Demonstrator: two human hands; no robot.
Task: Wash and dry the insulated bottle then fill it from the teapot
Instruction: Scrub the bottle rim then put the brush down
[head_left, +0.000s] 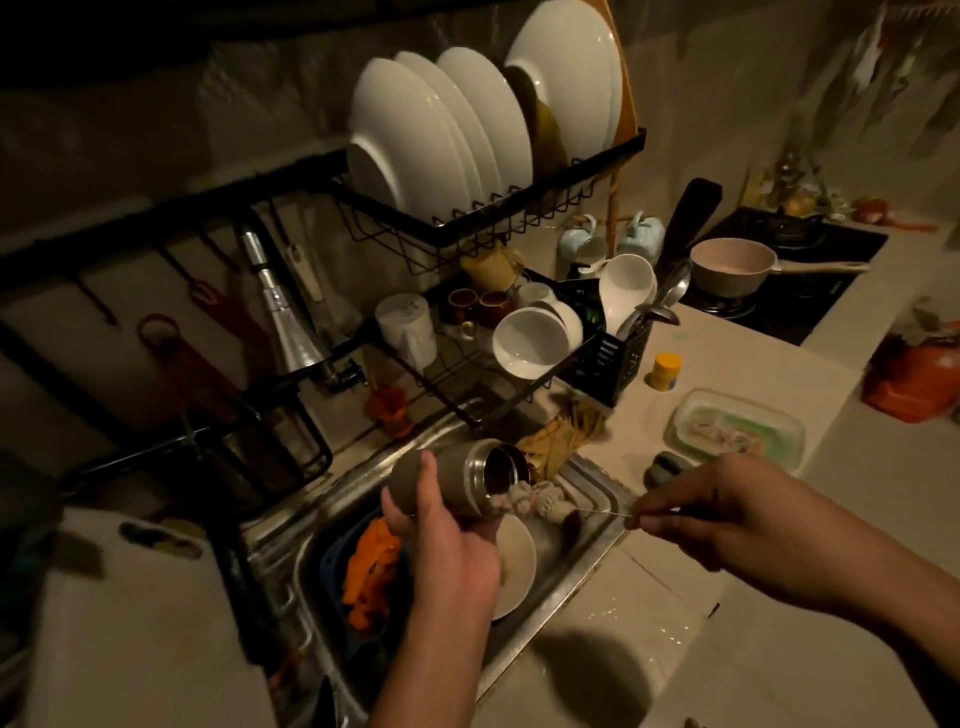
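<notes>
Now: left hand (441, 525) wraps insulated bottle (483, 467) mid-body, which is rigid and probably slippery; right hand (727, 512) pinches thin brush wire (602, 513).

You're in a home kitchen: steel sink (587, 561), dish rack (519, 208) of white plates (415, 124), hob (810, 280) with pan (732, 265).

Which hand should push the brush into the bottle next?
Probably the right hand: it pinches the wire of the brush, bristles at the mouth of the bottle. The left hand grips the bottle.
</notes>
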